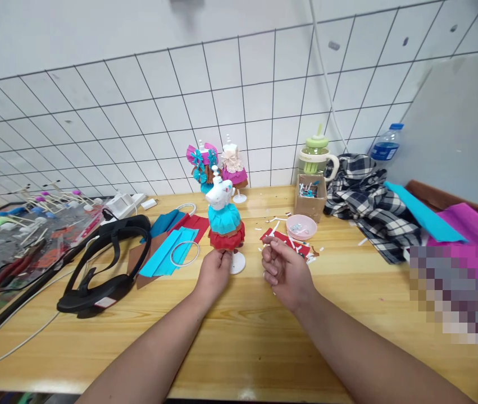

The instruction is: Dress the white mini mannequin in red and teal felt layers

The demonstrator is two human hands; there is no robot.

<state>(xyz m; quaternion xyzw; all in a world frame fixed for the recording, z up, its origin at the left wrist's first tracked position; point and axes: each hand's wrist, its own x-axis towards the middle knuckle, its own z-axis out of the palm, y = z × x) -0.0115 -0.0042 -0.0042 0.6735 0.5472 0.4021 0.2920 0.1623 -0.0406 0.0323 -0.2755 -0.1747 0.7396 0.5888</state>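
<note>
A miniature white dress form (pixel 221 194) on a round white base stands upright on the table, dressed in a blue ruffled top layer, a brown band and a red ruffled skirt. My left hand (pixel 214 273) is closed at its lower end, just under the red hem; the fingers hide the pole there. To the right of the form, my right hand (pixel 288 273) is raised with its fingers curled in; what they hold, if anything, is too small to tell. Behind that hand lie red crepe paper (pixel 278 235) and white scraps, beside a pink bowl (pixel 301 226) with small bits inside.
Two dressed forms, one purple and blue (pixel 202 163), one cream and purple (pixel 232 160), stand behind. Left are blue crepe paper (pixel 169 253), a white ring (pixel 185 264) and a black headband strap (pixel 104 269). Right are a cardboard box (pixel 309 207), a cup (pixel 318 157) and plaid cloth (pixel 354 185).
</note>
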